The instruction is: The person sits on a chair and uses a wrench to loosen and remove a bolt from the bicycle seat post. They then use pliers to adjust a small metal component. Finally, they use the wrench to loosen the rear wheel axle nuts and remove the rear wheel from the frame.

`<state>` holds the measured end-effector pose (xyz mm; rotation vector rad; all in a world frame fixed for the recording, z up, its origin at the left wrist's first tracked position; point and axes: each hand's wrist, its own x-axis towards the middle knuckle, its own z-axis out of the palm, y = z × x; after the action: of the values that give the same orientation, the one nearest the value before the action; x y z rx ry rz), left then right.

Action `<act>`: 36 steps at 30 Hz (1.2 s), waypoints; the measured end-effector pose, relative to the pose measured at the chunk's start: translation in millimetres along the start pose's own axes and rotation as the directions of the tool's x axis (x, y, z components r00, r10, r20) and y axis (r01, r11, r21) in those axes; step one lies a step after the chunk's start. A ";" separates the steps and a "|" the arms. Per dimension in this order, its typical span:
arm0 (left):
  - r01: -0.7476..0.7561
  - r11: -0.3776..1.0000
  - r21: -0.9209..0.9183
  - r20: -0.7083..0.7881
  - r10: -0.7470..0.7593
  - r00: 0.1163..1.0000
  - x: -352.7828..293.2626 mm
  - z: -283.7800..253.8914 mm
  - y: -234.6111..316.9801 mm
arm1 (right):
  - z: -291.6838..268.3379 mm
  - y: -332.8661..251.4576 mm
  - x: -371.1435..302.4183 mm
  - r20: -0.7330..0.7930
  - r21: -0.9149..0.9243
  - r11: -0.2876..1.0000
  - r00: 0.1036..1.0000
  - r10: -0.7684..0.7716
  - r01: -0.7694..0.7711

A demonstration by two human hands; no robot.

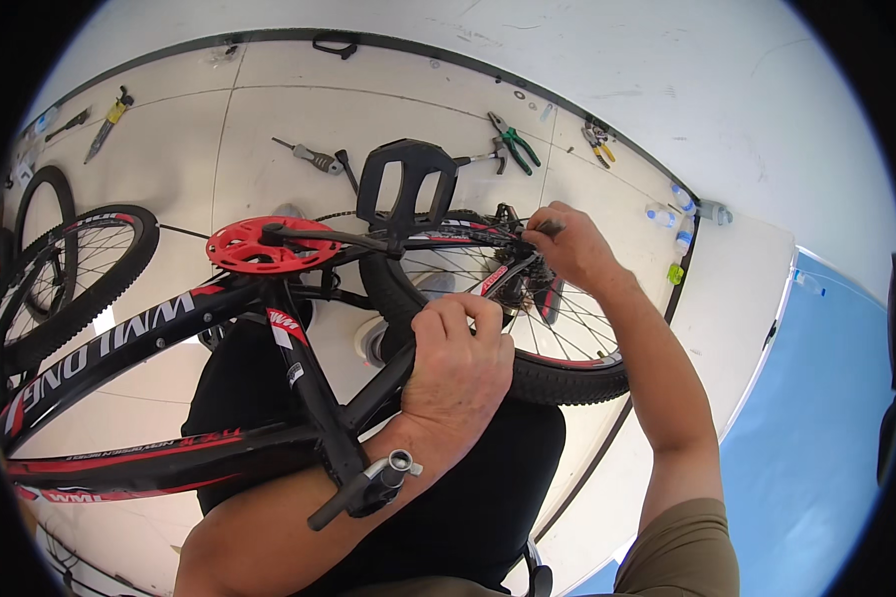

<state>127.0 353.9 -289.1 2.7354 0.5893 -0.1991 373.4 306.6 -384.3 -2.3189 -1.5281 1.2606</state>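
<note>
A black bicycle frame (304, 363) with red and white markings lies across my lap, upside down or tipped over. My left hand (460, 363) is closed round the black frame tube beside the rear wheel (558, 383). At the rear hub, my right hand (577, 249) pinches a small grey piece (550, 228) next to the derailleur and chain; its exact kind is unclear. The cogs (520, 284) sit just below those fingers, partly hidden. A red chainring (269, 245) and a black pedal (406, 184) stand to the left of the hands.
On the pale tiled floor lie green-handled pliers (514, 142), a grey-handled screwdriver (314, 156), yellow-handled pliers (599, 145) and a yellow tool (110, 122). Several plastic bottles (682, 219) rest by the wall at right. The front wheel (75, 279) is at far left; a seat tube clamp (388, 476) juts up near my left forearm.
</note>
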 end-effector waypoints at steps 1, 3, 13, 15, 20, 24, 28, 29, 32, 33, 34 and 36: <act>0.000 1.000 -0.002 -0.005 0.000 1.000 -0.2 0.5 0.0 | 7.3 -1.6 -4.7 -0.021 -0.094 0.994 0.999 -0.048 0.046; 0.001 1.000 -0.003 -0.002 -0.001 1.000 -0.2 0.7 0.7 | 17.0 -7.1 -12.9 -0.024 -0.209 0.974 0.995 -0.092 0.085; -0.002 1.000 0.001 0.013 0.002 1.000 -0.8 -0.1 0.7 | 15.5 13.1 -36.0 -0.093 -0.047 0.991 0.988 -0.126 0.122; -0.007 1.000 0.008 0.014 0.006 1.000 -1.5 0.0 0.2 | 21.5 8.6 -39.8 -0.103 -0.099 0.984 0.982 -0.156 0.146; -0.007 1.000 0.020 -0.002 0.007 1.000 -0.3 -0.2 -0.7 | 23.4 4.7 -18.4 -0.078 -0.141 0.989 0.995 -0.066 0.054; -0.008 1.000 0.017 0.021 0.008 1.000 -1.3 0.2 0.8 | 30.8 15.0 -21.6 -0.161 0.151 0.983 0.979 0.129 -0.104; 0.003 1.000 0.009 0.014 -0.003 1.000 -2.8 1.5 0.7 | 22.6 51.7 -26.6 -0.028 0.858 0.444 0.838 0.545 -0.260; 0.003 1.000 0.004 0.007 -0.003 1.000 -3.2 1.8 1.1 | 19.2 63.7 -26.0 0.038 0.966 0.179 0.785 0.618 -0.187; -0.005 1.000 -0.011 0.007 0.005 1.000 -2.3 0.8 1.1 | 31.1 113.9 -21.2 0.251 0.955 -0.079 0.637 0.729 -0.286; -0.004 1.000 -0.006 0.001 0.004 1.000 -2.2 1.1 1.4 | 34.4 120.9 -17.9 0.324 0.933 -0.140 0.601 0.731 -0.332; -0.003 1.000 -0.002 -0.005 0.003 1.000 -2.1 1.6 1.5 | 38.6 127.5 -12.5 0.344 0.919 -0.151 0.557 0.756 -0.363; 0.002 1.000 0.008 -0.008 -0.002 1.000 -2.9 2.0 1.2 | 42.1 137.1 2.5 0.370 0.873 -0.091 0.531 0.762 -0.479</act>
<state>124.7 351.0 -290.0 2.7444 0.5940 -0.1920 444.5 226.3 -479.5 -1.9919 0.6934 1.2708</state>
